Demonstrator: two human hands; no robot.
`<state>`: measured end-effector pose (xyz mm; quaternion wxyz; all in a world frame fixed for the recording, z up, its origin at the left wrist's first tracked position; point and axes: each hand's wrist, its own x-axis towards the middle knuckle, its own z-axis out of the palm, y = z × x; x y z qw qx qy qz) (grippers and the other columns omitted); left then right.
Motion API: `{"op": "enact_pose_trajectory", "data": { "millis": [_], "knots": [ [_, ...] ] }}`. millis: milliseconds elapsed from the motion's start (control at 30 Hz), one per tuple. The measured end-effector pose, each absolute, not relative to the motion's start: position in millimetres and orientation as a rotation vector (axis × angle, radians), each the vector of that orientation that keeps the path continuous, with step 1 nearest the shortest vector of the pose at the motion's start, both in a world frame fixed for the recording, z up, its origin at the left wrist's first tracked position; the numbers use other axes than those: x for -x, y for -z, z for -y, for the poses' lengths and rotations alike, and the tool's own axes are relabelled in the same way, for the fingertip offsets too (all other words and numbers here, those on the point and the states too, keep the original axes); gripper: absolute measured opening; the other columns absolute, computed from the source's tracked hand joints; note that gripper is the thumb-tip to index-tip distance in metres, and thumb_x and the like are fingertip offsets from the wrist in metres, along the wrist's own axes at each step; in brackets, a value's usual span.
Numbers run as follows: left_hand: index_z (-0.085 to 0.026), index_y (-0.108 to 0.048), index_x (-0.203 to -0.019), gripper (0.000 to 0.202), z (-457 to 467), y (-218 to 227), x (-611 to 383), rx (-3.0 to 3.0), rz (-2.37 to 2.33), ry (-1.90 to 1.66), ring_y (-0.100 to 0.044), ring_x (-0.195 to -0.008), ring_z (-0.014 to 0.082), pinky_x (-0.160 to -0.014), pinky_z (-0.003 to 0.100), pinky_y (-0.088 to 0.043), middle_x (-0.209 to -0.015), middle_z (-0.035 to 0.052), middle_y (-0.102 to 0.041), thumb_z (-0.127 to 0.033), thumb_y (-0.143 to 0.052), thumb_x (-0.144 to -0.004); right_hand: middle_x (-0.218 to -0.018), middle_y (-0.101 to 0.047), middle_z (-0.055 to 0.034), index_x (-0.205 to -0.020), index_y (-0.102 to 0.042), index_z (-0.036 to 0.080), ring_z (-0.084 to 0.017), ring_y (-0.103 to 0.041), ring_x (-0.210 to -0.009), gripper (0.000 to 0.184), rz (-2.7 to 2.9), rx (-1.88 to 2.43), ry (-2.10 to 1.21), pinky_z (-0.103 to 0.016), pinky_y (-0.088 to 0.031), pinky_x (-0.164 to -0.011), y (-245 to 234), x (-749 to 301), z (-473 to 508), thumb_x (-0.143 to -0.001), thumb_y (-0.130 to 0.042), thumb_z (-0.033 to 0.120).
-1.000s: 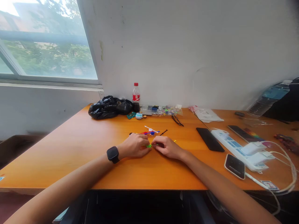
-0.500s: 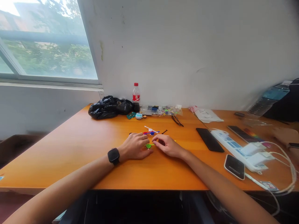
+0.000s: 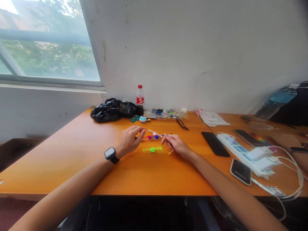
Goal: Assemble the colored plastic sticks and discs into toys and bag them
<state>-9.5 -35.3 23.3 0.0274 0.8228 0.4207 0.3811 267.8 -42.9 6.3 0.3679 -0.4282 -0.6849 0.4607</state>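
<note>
A green spinner point(image 3: 152, 149) lies on the desk between my hands, its arms blurred by rotation. My left hand point(image 3: 130, 139) is raised to the left of it, fingers bent and thumb apart, holding nothing. On the right, my right hand point(image 3: 177, 146) hovers with loosely curled fingers and nothing visible in them. A yellow arrow-tipped piece point(image 3: 170, 152) shows below the right hand, partly hidden by it. Just beyond lie a red piece point(image 3: 149, 137), a blue piece point(image 3: 156, 137) and a white arrow-tipped piece point(image 3: 154, 133), close together; the blue one's tip reaches near my right fingertips.
Along the wall are a black plastic bag point(image 3: 113, 110), a cola bottle point(image 3: 140, 99) and clear bags of small parts point(image 3: 172, 114). To the right are a black phone point(image 3: 215, 144), a power strip point(image 3: 237, 150) with cables, and a white-edged device point(image 3: 241, 171). Another person's hand is at far right.
My hands have moved apart from the green spinner, the left one back and to the left, the right one slightly right. The spinner's arms are now blurred, and the yellow piece shows more.
</note>
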Motion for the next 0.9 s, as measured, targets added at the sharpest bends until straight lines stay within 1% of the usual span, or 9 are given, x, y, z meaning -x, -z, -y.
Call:
{"op": "enact_pose_trajectory", "data": {
  "millis": [133, 267, 333, 400, 500, 600, 667, 800, 900],
  "knots": [
    [-0.022, -0.069, -0.098, 0.033, 29, -20, 10, -2.535, -1.357, -1.097, -0.067, -0.091, 0.0199, -0.077, 0.03, -0.048, -0.096, 0.0054, -0.074, -0.037, -0.042, -0.109, -0.048, -0.041, 0.0058, -0.083, -0.073, 0.016, -0.011, -0.036, -0.045, 0.053, 1.777, 1.111, -1.152, -0.027, -0.032, -0.052, -2, -268, 40, -0.1, -0.052, 0.062],
    [-0.022, -0.07, -0.104, 0.02, 17, -11, 15, -2.466, -1.406, -1.051, -0.069, -0.095, 0.0213, -0.08, 0.031, -0.051, -0.105, 0.005, -0.076, -0.026, -0.051, -0.099, -0.05, -0.041, 0.0058, -0.083, -0.072, 0.016, -0.011, -0.037, -0.047, 0.05, 1.749, 1.101, -1.125, -0.027, -0.031, -0.052, -4, -272, 38, -0.098, -0.056, 0.061],
    [-0.022, -0.071, -0.105, 0.022, 11, -7, 19, -2.433, -1.408, -0.996, -0.07, -0.099, 0.0223, -0.082, 0.032, -0.053, -0.109, 0.0051, -0.077, -0.02, -0.053, -0.093, -0.052, -0.041, 0.0055, -0.083, -0.072, 0.016, -0.011, -0.038, -0.049, 0.05, 1.746, 1.112, -1.105, -0.027, -0.031, -0.052, -8, -276, 36, -0.097, -0.057, 0.061],
    [-0.022, -0.073, -0.105, 0.024, 6, -4, 23, -2.422, -1.388, -0.913, -0.07, -0.101, 0.0232, -0.083, 0.032, -0.054, -0.11, 0.0055, -0.077, -0.02, -0.053, -0.091, -0.054, -0.042, 0.005, -0.084, -0.071, 0.017, -0.012, -0.039, -0.05, 0.049, 1.762, 1.141, -1.057, -0.027, -0.031, -0.052, -11, -280, 34, -0.096, -0.057, 0.062],
    [-0.022, -0.074, -0.111, 0.029, 4, -3, 26, -2.44, -1.303, -0.78, -0.07, -0.102, 0.0238, -0.086, 0.031, -0.055, -0.112, 0.0059, -0.077, -0.023, -0.055, -0.09, -0.06, -0.052, 0.0022, -0.087, -0.072, 0.018, -0.013, -0.042, -0.054, 0.044, 1.872, 1.2, -0.831, -0.027, -0.033, -0.054, -12, -288, 31, -0.095, -0.058, 0.059],
    [-0.022, -0.073, -0.118, 0.035, 6, -4, 27, -2.494, -1.235, -0.713, -0.071, -0.102, 0.024, -0.085, 0.03, -0.056, -0.112, 0.006, -0.077, -0.022, -0.058, -0.086, -0.064, -0.06, -0.0002, -0.095, -0.076, 0.019, -0.015, -0.048, -0.057, 0.033, 2.053, 1.332, -0.464, -0.028, -0.032, -0.057, -9, -296, 29, -0.096, -0.06, 0.048],
    [-0.022, -0.072, -0.12, 0.038, 6, -4, 27, -2.539, -1.243, -0.707, -0.071, -0.1, 0.0241, -0.083, 0.03, -0.055, -0.113, 0.0062, -0.077, -0.021, -0.06, -0.084, -0.065, -0.063, -0.0011, -0.103, -0.079, 0.021, -0.016, -0.052, -0.058, 0.028, 2.156, 1.435, -0.298, -0.028, -0.032, -0.058, -7, -300, 29, -0.097, -0.06, 0.041],
    [-0.023, -0.073, -0.115, 0.034, 2, -1, 29, -2.588, -1.318, -0.701, -0.071, -0.095, 0.0231, -0.08, 0.03, -0.053, -0.112, 0.0068, -0.076, -0.02, -0.057, -0.085, -0.074, -0.071, -0.0031, -0.117, -0.08, 0.025, -0.018, -0.059, -0.064, 0.029, 2.274, 1.525, -0.224, -0.028, -0.034, -0.062, -6, -301, 29, -0.098, -0.059, 0.033],
    [-0.023, -0.075, -0.102, 0.024, 1, -3, 32, -2.609, -1.369, -0.661, -0.07, -0.09, 0.0225, -0.076, 0.03, -0.051, -0.105, 0.0064, -0.076, -0.021, -0.056, -0.086, -0.078, -0.074, -0.0036, -0.113, -0.082, 0.027, -0.019, -0.061, -0.066, 0.027, 2.297, 1.515, -0.233, -0.029, -0.036, -0.064, -7, -301, 29, -0.098, -0.059, 0.031]
  ]
}}
